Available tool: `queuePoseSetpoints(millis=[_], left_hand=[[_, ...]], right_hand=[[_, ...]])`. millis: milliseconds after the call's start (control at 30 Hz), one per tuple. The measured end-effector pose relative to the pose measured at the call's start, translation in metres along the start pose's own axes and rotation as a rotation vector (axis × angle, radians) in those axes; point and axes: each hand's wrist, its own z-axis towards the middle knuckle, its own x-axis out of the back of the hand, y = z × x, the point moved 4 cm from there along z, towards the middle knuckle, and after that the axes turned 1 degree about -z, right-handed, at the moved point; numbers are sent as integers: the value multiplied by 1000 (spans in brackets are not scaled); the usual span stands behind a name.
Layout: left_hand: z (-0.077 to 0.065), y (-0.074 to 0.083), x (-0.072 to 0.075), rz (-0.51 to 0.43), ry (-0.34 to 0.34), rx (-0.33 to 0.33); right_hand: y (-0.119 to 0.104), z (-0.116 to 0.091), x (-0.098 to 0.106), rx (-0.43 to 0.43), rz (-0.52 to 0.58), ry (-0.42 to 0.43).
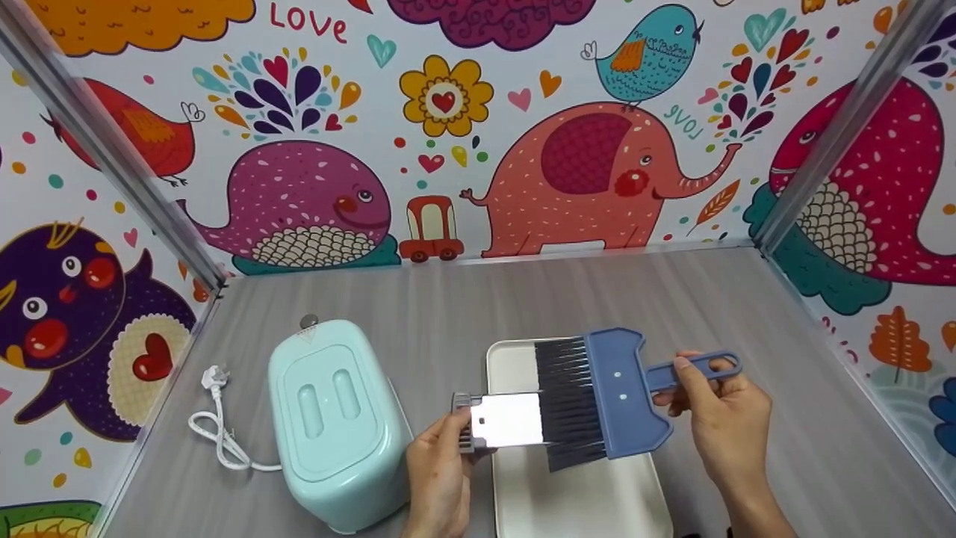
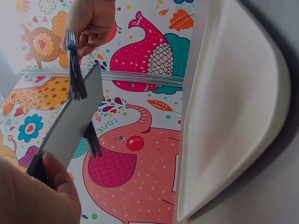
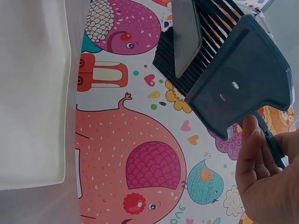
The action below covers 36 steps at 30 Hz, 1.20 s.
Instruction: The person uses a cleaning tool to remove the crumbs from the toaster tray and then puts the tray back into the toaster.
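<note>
Held by its grey end piece, a flat metal crumb tray (image 1: 508,420) is in my left hand (image 1: 441,467), thumb on top. My right hand (image 1: 730,418) grips the looped handle of a blue brush (image 1: 626,396) with wide black bristles. Those bristles meet the crumb tray's free end; in the left wrist view, bristles show on both sides of the thin plate (image 2: 77,119). Both tools are above a cream rectangular tray (image 1: 590,497) on the table. The right wrist view shows the brush head (image 3: 238,77) from its back, the plate (image 3: 187,44) against its bristles.
A mint-green toaster (image 1: 336,418) with a two-slot pattern on its top stands left of the cream tray. Its white cord and plug (image 1: 214,377) lie on the grey table (image 1: 448,321). Printed panels with metal corner strips (image 1: 844,134) enclose the back and sides.
</note>
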Motion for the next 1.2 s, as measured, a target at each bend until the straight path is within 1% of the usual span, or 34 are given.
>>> queuePoseSetpoints(millis=[200, 400, 500, 667, 900, 1200], left_hand=[[0, 0, 0, -3, 7, 3], [2, 1, 1, 21, 26, 6], [2, 1, 1, 14, 35, 11], [2, 1, 0, -16, 31, 0], [0, 3, 1, -14, 28, -12], [0, 3, 1, -12, 24, -23]], right_hand=[[1, 3, 3, 0, -24, 16], [1, 5, 5, -1, 6, 30], [2, 6, 6, -10, 23, 35], [3, 8, 8, -16, 17, 41], [4, 10, 10, -37, -14, 49], [5, 14, 14, -51, -22, 66]])
